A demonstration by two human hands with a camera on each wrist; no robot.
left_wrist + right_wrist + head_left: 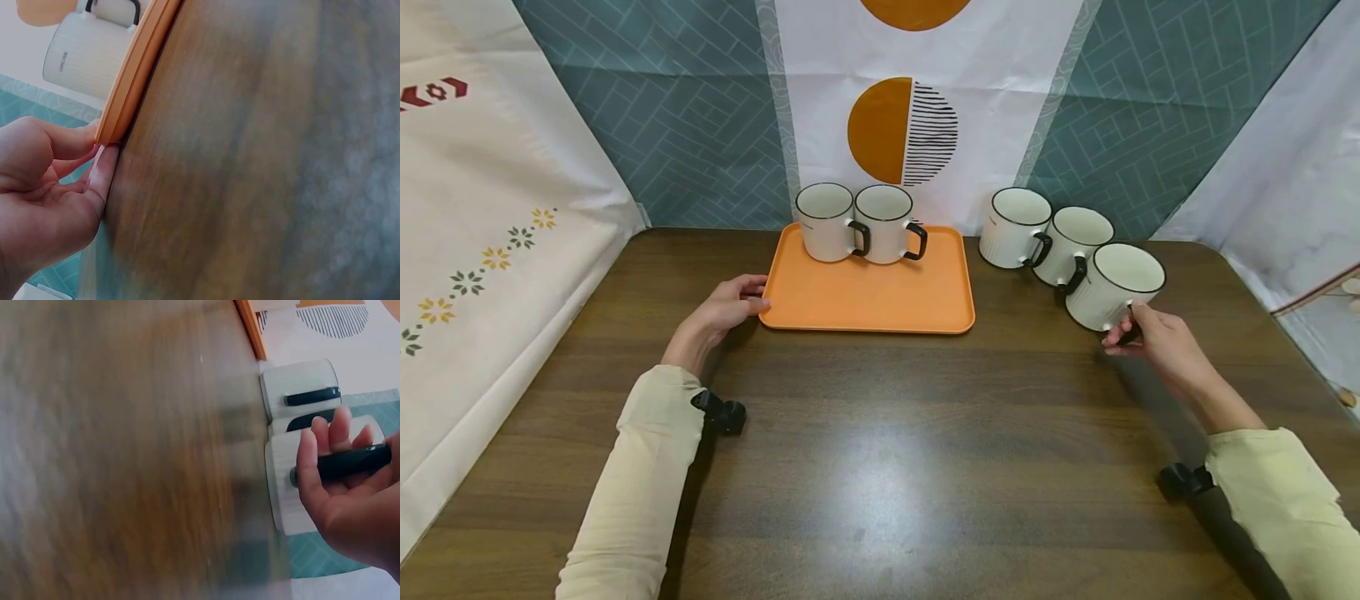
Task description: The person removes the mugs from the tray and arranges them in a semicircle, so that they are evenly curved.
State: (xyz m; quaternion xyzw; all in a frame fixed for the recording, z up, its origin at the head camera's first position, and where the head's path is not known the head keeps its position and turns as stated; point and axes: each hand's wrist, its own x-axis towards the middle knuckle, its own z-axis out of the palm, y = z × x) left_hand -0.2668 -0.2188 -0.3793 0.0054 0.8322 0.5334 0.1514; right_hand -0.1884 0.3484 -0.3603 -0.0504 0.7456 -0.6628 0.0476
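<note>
At the left end of an orange tray [865,304], my left hand [728,304] pinches the near corner of its rim. Two white mugs with black rims and black handles stand at the tray's back, a left mug [823,237] and a right mug [883,242]. To the right, my right hand [1161,337] grips the black handle [350,464] of a white mug [1097,300], fingers curled round it in the right wrist view. This mug is upright, the nearest of three in a slanting row.
Behind the gripped mug stand a middle mug [1063,254] and a far mug [1011,242], close together right of the tray. All rest on a brown wooden table [880,450]. A patterned cloth [700,117] hangs along the back edge, with white cloths at both sides.
</note>
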